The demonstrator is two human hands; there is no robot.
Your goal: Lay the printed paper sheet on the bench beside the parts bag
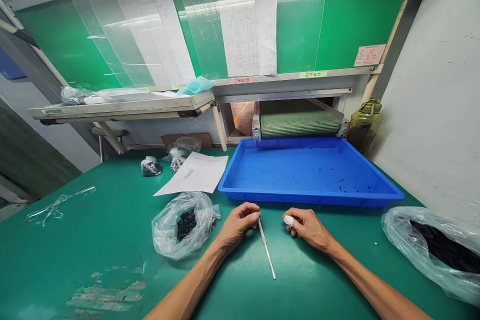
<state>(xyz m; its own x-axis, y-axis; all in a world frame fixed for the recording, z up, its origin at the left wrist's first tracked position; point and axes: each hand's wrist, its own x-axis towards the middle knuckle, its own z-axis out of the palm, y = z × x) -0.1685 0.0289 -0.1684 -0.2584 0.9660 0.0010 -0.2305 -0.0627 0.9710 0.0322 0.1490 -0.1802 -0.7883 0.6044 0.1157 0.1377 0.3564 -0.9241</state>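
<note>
Apparently the blue tray (311, 199) is set by the belt: its far edge sits at the end of the green belt (300, 120), likely to catch what drops off; small dark bits (341, 188) lie scattered inside. Open bags flank it, probably for easy reach: left bag (165, 241) before the tray's left end, right bag (403, 247) before its right end, both with dark contents, plastic spread wide. Thin rod (264, 241) on the near side of the tray, pinched near its upper end by the left hand (240, 222), slanting away from the tray toward the wearer; that grip leaves the lower end free. Right hand (307, 229), also just short of the tray, rod between the two hands. Its fingers curl in at a white piece (288, 221); held or worn, cannot tell.
</note>
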